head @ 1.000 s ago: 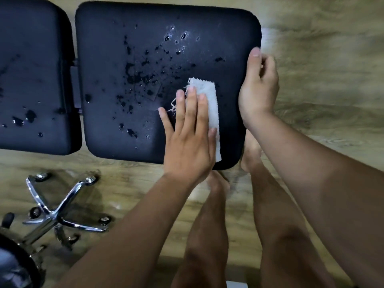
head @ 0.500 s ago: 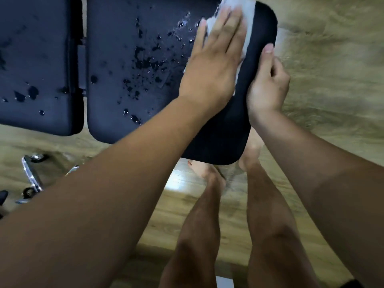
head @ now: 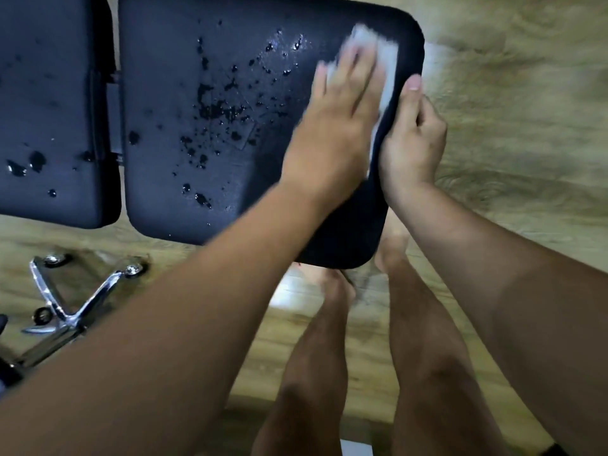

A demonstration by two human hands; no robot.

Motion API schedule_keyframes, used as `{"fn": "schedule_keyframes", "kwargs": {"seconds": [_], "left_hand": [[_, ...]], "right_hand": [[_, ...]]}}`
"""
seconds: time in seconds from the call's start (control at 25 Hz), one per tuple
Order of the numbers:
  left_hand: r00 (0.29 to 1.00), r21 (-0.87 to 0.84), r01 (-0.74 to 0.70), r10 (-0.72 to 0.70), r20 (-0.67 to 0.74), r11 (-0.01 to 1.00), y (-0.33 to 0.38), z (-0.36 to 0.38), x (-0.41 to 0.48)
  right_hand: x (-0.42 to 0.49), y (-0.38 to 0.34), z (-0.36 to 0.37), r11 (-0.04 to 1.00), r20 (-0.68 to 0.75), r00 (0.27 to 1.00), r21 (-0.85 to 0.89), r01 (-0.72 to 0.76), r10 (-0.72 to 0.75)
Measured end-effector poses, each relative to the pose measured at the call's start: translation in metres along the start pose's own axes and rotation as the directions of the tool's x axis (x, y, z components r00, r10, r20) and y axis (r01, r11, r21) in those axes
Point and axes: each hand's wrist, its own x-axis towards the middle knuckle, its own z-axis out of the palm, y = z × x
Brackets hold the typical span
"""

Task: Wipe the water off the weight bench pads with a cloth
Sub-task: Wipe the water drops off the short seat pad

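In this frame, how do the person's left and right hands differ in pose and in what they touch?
The left hand lies flat, fingers straight, pressing the white cloth onto the bench pad. The right hand curls at that pad's side edge, thumb on it, without cloth. The left hand looks blurred, while the right hand is sharper. Both are at the same end of the pad.
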Motion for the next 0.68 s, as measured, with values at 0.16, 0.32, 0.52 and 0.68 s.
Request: {"fn": "schedule_keyframes", "kwargs": {"seconds": [0.16, 0.32, 0.52, 0.68], "left_hand": [[0.996, -0.071, 0.082, -0.084, -0.02, 0.994, -0.001, -0.018, 0.049], [0.998, -0.139, 0.041, -0.046, -0.036, 0.989, 0.02, 0.01, -0.077], [0.997, -0.285, 0.067, -0.073, -0.01, 0.956, 0.036, 0.015, -0.124], [0.999, -0.075, 0.023, -0.026, -0.04, 0.997, 0.015, 0.009, -0.015]], "right_hand": [[-0.002, -0.001, 0.0, 0.998, 0.013, 0.999, 0.033, -0.051, 0.051], [-0.001, 0.0, -0.001, 0.992, 0.035, 0.993, 0.063, -0.111, 0.109], [0.003, 0.004, 0.002, 0.991, 0.002, 0.994, 0.08, -0.106, 0.106], [0.007, 0.008, 0.002, 0.962, 0.081, 0.984, 0.211, -0.171, 0.157]]}}
